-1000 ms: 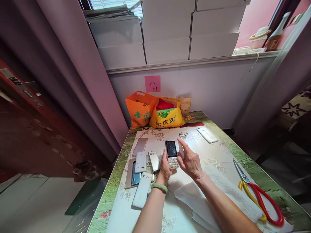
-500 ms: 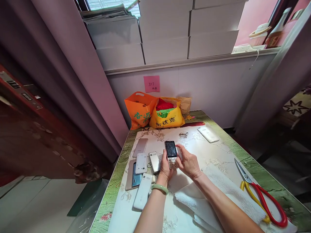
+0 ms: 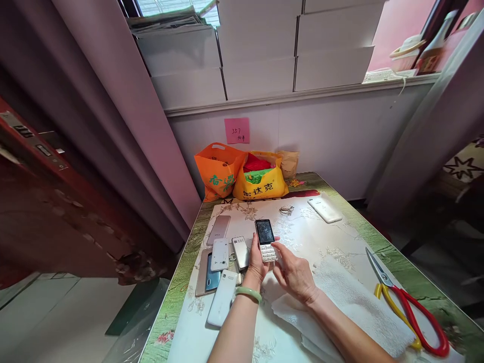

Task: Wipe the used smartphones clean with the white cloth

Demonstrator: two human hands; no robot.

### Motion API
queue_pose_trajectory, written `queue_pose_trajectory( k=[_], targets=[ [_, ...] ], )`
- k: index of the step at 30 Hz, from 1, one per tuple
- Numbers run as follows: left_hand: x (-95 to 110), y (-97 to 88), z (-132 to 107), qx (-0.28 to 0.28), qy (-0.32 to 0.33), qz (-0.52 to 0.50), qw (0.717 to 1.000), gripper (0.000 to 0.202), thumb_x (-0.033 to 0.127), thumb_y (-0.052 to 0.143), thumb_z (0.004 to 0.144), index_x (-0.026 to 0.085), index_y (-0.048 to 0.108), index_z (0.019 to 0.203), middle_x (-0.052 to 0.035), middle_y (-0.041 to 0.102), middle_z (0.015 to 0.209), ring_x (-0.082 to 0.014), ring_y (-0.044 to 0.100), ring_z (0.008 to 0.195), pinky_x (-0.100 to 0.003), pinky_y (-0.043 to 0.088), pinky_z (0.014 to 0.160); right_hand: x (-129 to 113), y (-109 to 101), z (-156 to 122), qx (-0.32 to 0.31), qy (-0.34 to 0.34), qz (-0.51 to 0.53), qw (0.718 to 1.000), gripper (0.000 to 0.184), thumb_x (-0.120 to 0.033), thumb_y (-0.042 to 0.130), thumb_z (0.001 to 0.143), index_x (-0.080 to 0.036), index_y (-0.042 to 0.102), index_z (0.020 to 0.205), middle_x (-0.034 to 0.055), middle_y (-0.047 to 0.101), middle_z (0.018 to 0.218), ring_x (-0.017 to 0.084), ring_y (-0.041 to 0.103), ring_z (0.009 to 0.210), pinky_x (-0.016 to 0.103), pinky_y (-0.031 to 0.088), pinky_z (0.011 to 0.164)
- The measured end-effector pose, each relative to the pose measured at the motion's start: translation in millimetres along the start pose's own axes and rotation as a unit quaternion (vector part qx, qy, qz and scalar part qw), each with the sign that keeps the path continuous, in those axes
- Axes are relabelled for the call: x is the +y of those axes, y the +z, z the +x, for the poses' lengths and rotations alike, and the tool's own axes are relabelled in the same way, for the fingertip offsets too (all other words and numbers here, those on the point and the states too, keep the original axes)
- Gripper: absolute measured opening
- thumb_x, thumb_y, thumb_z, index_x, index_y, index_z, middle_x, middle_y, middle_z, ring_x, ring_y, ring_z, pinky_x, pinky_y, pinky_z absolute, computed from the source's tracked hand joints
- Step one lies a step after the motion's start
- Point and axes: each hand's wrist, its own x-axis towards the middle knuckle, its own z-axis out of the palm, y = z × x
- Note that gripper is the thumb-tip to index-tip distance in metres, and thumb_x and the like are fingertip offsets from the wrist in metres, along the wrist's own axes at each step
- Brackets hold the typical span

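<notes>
My left hand (image 3: 257, 262) is closed round a keypad phone (image 3: 265, 233), holding it upright above the table with its dark, smudged screen and white keys facing me. My right hand (image 3: 297, 275) is at the phone's lower right; its index finger reaches the edge by the keys, while the thumb stays apart below. Beside my left wrist lie a white phone (image 3: 223, 298), a silver keypad phone (image 3: 240, 252), another white phone (image 3: 220, 254), a blue phone (image 3: 213, 272) and a pinkish phone (image 3: 219, 230), some overlapping. A white cloth (image 3: 340, 297) lies under my right forearm.
Scissors (image 3: 385, 280) with red and yellow handles lie at the right. A pale phone (image 3: 325, 209) rests at the far right, near a small coiled item (image 3: 286, 210). An orange bag (image 3: 217, 169) and a yellow bag (image 3: 260, 187) stand against the wall.
My right hand has moved down from beside the phone's screen to the keypad edge, uncovering the upper right side. The phone stays in my left hand.
</notes>
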Motion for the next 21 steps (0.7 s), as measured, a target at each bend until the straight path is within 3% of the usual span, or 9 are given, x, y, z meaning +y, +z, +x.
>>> queue_pose_trajectory(
  k=[3, 6, 11, 16, 21],
  targets=[
    [1, -1.0, -1, -0.025, 0.001, 0.017, 1.000, 0.063, 0.069, 0.064, 0.079, 0.009, 0.076, 0.098, -0.0168, 0.078, 0.089, -0.0306, 0.074, 0.087, -0.039, 0.056, 0.080, -2, 2, -11, 0.004, 0.012, -0.005, 1.000, 0.060, -0.015, 0.047, 0.083, -0.018, 0.045, 0.143, 0.0105, 0.073, 0.115, 0.020, 0.072, 0.078, 0.026, 0.053, 0.062],
    [-1, -3.1, 3, -0.031, 0.027, 0.022, 0.999, 0.061, 0.067, 0.059, 0.082, 0.009, 0.076, 0.092, -0.0165, 0.078, 0.087, -0.0292, 0.074, 0.086, -0.038, 0.057, 0.079, 0, 2, -14, 0.002, 0.011, 0.001, 1.000, 0.058, -0.014, 0.047, 0.080, -0.018, 0.049, 0.138, 0.0103, 0.073, 0.115, 0.019, 0.071, 0.074, 0.026, 0.053, 0.062],
    [-4, -9.3, 11, -0.008, 0.035, -0.036, 0.999, 0.042, 0.048, 0.054, 0.088, 0.012, 0.074, 0.086, -0.0117, 0.077, 0.080, -0.0215, 0.071, 0.070, -0.033, 0.056, 0.071, 1, -5, -12, 0.027, 0.038, 0.046, 0.998, 0.059, -0.017, 0.046, 0.085, -0.020, 0.044, 0.144, 0.0074, 0.075, 0.105, 0.017, 0.066, 0.061, 0.027, 0.054, 0.061],
    [-3, -8.4, 5, -0.012, 0.039, -0.068, 0.997, 0.027, 0.043, 0.069, 0.084, 0.017, 0.071, 0.090, -0.0050, 0.075, 0.079, -0.0184, 0.071, 0.071, -0.034, 0.057, 0.079, 1, -12, -8, 0.068, 0.088, 0.067, 0.991, 0.053, -0.021, 0.044, 0.091, -0.021, 0.045, 0.144, 0.0050, 0.074, 0.095, 0.018, 0.066, 0.061, 0.029, 0.056, 0.064],
    [-4, -7.1, 0, -0.022, 0.059, -0.034, 0.997, 0.029, 0.028, 0.082, 0.075, 0.017, 0.071, 0.099, -0.0045, 0.077, 0.088, -0.0179, 0.072, 0.080, -0.031, 0.055, 0.088, 4, -9, -16, 0.072, 0.094, 0.073, 0.990, 0.051, -0.023, 0.043, 0.093, -0.021, 0.045, 0.144, 0.0046, 0.072, 0.090, 0.019, 0.067, 0.064, 0.028, 0.054, 0.061]
  ],
)
